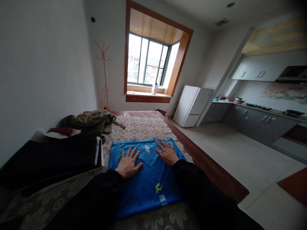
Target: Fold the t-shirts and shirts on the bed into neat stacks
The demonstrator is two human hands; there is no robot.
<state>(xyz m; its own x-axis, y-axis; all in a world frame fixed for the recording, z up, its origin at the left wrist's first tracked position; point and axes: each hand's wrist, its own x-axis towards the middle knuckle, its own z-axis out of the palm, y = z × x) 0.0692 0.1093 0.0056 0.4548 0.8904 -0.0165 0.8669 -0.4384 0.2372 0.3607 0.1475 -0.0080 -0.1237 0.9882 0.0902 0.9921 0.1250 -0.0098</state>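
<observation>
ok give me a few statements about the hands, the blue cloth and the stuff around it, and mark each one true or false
1. The left hand and the right hand both rest on the blue cloth. True.
2. Both hands are clenched into fists. False: both are spread open.
3. A white fridge stands to the right of the window. True.
4. The blue cloth is draped over the fridge. False: it lies on a patterned tablecloth.
5. A backpack lies beyond the blue cloth and to its left. True.
6. The blue cloth is plain, with no marks. False: it has a yellow mark and white ones.
</observation>
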